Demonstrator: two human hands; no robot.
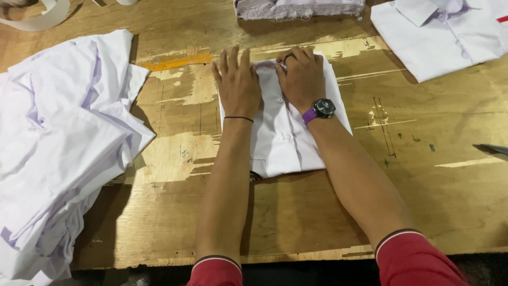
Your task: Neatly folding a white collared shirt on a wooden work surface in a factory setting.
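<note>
Squarely in front of the person, a folded white shirt (283, 139) lies on the plywood counter (423, 175), its button strip running down the middle and its collar end pointing away. Both hands rest on that far end. The left hand (238, 87) lies flat, palm down, fingers (228, 62) spread and straight, gripping nothing; it seems to pin the left half of the fold so the cloth cannot slide. The right hand (301, 77) sits just beside it, fingers curled down over the collar area, pressing or pinching the cloth there; whether they actually close on a fold I cannot tell. That wrist carries a watch (323, 108) on a purple strap; the left wrist has a thin black band (239, 118). Both sleeves are red.

To the left, a loose heap of white shirts (58, 153) spills over the counter's near edge, unfolded and rumpled, well apart from the hands. At the far right lies another shirt (439, 37), laid flat with collar up, clear of the working spot. A stack of pale cloth (299, 8) sits at the far edge, just beyond the hands, and a white strip (39, 18) curls at the far left corner. A dark, pointed object (492, 150) pokes in at the right edge; too little shows to name it.
</note>
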